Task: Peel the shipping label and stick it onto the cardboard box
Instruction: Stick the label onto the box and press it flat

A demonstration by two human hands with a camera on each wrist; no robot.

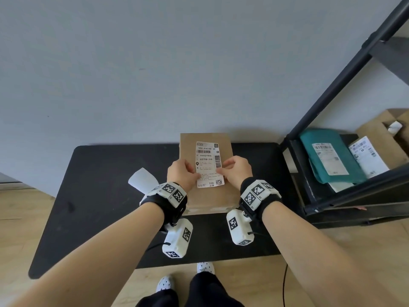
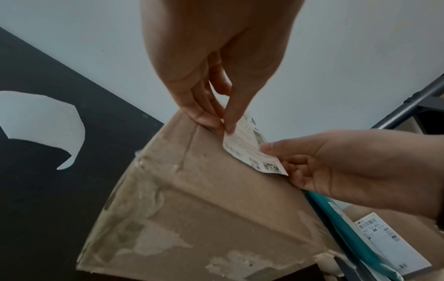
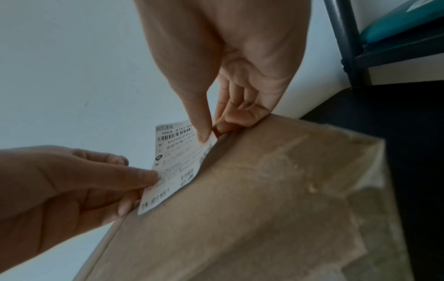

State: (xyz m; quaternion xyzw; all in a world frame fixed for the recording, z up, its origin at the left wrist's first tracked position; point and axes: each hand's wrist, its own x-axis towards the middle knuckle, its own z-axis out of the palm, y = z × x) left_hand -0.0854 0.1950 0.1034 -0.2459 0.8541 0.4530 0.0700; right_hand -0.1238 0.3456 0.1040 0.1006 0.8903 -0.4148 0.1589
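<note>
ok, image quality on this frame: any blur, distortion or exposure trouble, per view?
Head view: wide-angle bend in the black metal shelf frame; print on the white shipping label is readable in its upper part. Left wrist view: dim, with the brown cardboard box soft and the left hand looming large. Right wrist view: dim, with the label's barcode sharp and the right hand stretched.

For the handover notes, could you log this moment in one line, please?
left hand pinches label | right hand pinches label | label over box
</note>
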